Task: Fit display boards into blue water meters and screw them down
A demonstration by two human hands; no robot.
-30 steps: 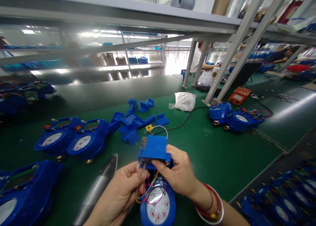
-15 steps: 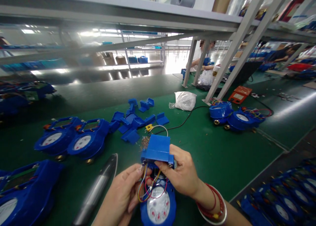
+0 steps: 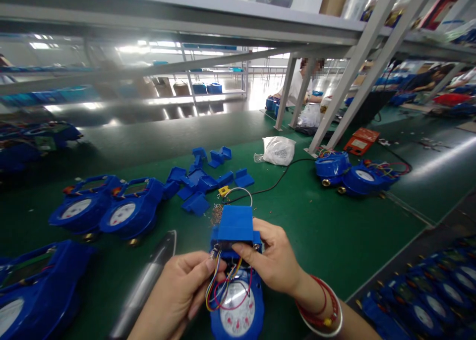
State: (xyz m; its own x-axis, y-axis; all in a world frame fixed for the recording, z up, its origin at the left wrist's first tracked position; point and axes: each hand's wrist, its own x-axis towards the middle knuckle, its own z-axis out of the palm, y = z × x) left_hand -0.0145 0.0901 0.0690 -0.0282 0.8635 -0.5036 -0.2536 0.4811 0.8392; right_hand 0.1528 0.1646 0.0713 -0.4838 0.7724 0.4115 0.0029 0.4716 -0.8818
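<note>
Evidently, the right hand [image 3: 275, 258] is holding the blue cover [image 3: 236, 223] by its right side, thumb pressing the near edge, probably to steady it while the other side is being handled. The left hand [image 3: 186, 285] is pinching narrow at the cover's near left corner, seemingly holding the wires [image 3: 213, 298], perhaps because they are looping loose; exact grip partly hidden. The wires are hanging over the meter [image 3: 257, 312], which is sitting at the near middle of the bench [image 3: 316, 241], directly under the cover. Its dial is facing up, likely for access from above; its long axis is running near to far, round end pointing near, covered end pointing far. Small screws [image 3: 217, 213] are lying just beyond, left of the cover, presumably within reach; loose covers [image 3: 195, 203] are lying farther left.
</note>
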